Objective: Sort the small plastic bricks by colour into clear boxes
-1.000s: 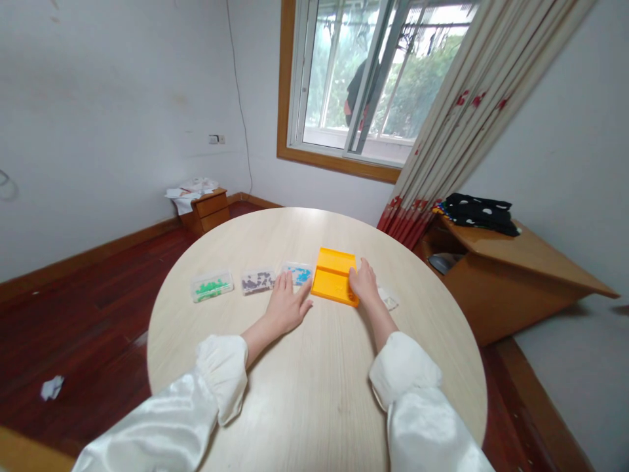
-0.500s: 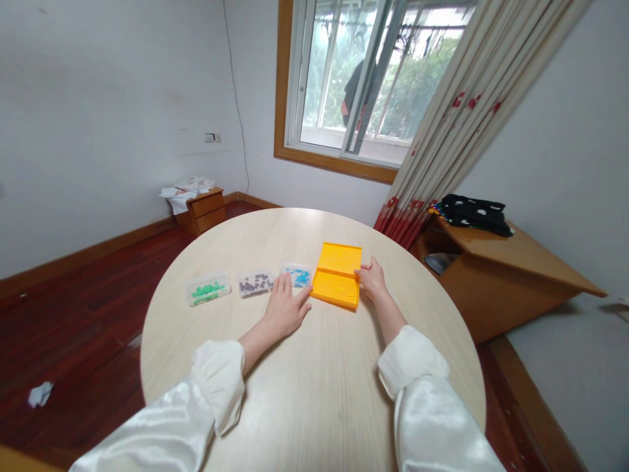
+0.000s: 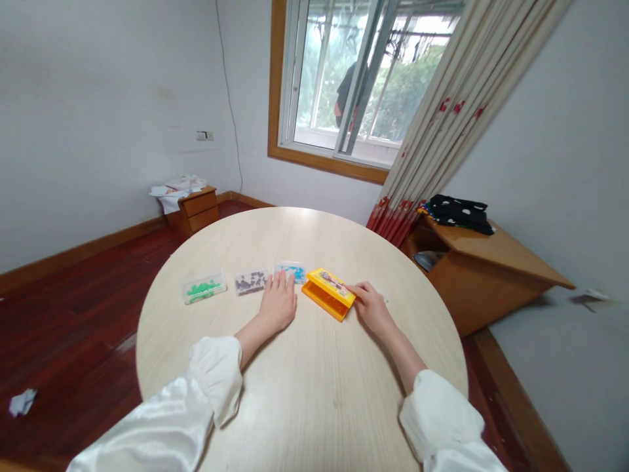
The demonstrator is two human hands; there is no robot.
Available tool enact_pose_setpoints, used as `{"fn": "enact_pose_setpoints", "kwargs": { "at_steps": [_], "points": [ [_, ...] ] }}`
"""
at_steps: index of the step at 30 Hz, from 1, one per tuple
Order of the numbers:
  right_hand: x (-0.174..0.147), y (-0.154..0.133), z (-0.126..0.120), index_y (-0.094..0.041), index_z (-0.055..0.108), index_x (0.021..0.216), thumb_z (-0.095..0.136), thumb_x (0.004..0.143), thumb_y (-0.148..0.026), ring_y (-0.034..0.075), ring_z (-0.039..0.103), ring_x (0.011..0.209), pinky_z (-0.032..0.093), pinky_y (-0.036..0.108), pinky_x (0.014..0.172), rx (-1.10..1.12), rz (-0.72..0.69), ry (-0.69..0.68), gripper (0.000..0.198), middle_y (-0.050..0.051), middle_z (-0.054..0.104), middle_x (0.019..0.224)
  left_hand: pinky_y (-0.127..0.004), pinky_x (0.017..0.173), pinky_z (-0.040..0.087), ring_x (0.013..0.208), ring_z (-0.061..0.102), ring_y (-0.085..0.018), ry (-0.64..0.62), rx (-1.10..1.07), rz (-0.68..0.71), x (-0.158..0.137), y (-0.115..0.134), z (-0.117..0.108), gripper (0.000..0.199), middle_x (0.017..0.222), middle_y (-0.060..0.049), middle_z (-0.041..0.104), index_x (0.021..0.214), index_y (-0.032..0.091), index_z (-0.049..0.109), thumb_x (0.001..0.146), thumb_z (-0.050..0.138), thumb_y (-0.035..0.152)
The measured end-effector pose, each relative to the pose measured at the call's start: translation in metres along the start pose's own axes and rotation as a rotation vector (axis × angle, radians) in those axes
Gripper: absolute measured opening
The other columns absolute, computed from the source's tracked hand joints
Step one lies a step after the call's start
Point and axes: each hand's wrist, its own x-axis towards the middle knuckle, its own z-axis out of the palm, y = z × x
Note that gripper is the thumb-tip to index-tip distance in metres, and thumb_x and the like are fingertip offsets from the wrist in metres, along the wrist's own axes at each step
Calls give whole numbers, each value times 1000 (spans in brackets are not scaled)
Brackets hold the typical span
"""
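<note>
A yellow plastic box (image 3: 327, 300) sits on the table with its printed lid (image 3: 332, 282) folded over most of the way, leaving a gap along the front. My right hand (image 3: 371, 307) has its fingers closed on the lid's right end. Flat on the tabletop lies my left hand (image 3: 279, 301), fingers stretched, just left of the yellow box. Its fingertips reach the front edges of two clear cases, one with blue pieces (image 3: 291, 272) and one with dark pieces (image 3: 251, 282). Farther left is a clear case of green pieces (image 3: 204, 287).
The round wooden table (image 3: 304, 393) fills the middle. A small drawer cabinet (image 3: 199, 208) with papers stands behind left. At the right, a tilted wooden cabinet (image 3: 491, 275) bears dark folded cloth (image 3: 459, 213). A person (image 3: 346, 95) shows beyond the window.
The yellow box's lid has swung from wide open to nearly closed, my right hand moving with it toward me. The box has turned slightly. My left hand has drawn away from the box.
</note>
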Motion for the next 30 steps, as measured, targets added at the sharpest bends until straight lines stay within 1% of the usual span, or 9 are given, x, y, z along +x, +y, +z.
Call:
{"fn": "enact_pose_setpoints", "kwargs": {
  "at_steps": [3, 6, 11, 15, 17, 19, 21, 26, 30],
  "points": [
    [-8, -11, -11, -21, 66, 108, 42, 75, -7, 19, 56, 90, 46, 34, 82, -50, -47, -124, 43, 9, 60, 95, -48, 110, 19, 134, 29, -32, 1, 0, 15, -1, -1, -1, 52, 144, -23, 32, 137, 5, 36, 89, 35, 27],
    [-11, -22, -22, -21, 61, 118, 41, 75, -3, 19, 55, 96, 44, 35, 87, -97, -48, -242, 51, 10, 60, 103, -48, 110, 19, 134, 29, -31, 8, -9, 23, -3, -2, -2, 53, 143, -23, 33, 137, 4, 35, 88, 36, 25],
    [-15, -35, -30, -22, 60, 119, 40, 76, -4, 20, 56, 100, 44, 35, 90, -198, 7, -366, 51, 10, 60, 110, -48, 110, 19, 135, 28, -32, 10, -30, 24, -3, -3, -3, 54, 144, -24, 32, 137, 4, 34, 87, 37, 25],
    [-14, -47, -28, -19, 64, 113, 39, 81, -9, 22, 56, 100, 43, 36, 90, -273, 4, -348, 42, 12, 62, 109, -47, 110, 19, 135, 28, -32, 6, -31, 23, -3, -3, -2, 55, 144, -24, 32, 137, 4, 34, 87, 37, 26],
    [-14, -56, -25, -19, 62, 116, 37, 87, -16, 23, 55, 102, 43, 38, 91, -303, -19, -312, 38, 13, 60, 112, -47, 110, 19, 134, 28, -32, 9, -34, 17, -3, -3, -1, 55, 144, -24, 32, 137, 5, 33, 87, 38, 27],
    [-14, -65, -20, -22, 55, 126, 41, 90, -28, 25, 51, 110, 40, 42, 95, -333, -47, -271, 40, 14, 56, 120, -47, 109, 20, 134, 29, -32, 20, -36, 15, -3, -3, -1, 55, 144, -23, 32, 137, 6, 34, 87, 39, 27],
    [-17, -71, -12, -25, 45, 134, 48, 87, -36, 28, 42, 122, 34, 47, 101, -356, -74, -272, 49, 13, 48, 132, -47, 109, 21, 133, 31, -31, 35, -40, 20, -4, -4, -3, 54, 143, -22, 35, 136, 6, 36, 86, 39, 26],
    [-36, -75, 1, -29, 38, 138, 51, 86, -32, 27, 34, 131, 30, 51, 104, -367, -56, -297, 54, 12, 39, 142, -46, 109, 23, 130, 37, -29, 64, -53, 35, -6, -7, -8, 48, 140, -19, 41, 131, 10, 42, 84, 43, 23],
    [-45, -79, -9, -31, 42, 135, 52, 84, -36, 27, 36, 130, 30, 50, 105, -298, -10, -314, 52, 9, 40, 141, -46, 109, 22, 130, 37, -29, 56, -84, 38, -7, -8, -10, 47, 138, -19, 42, 129, 10, 43, 83, 44, 21]
  ]
}}
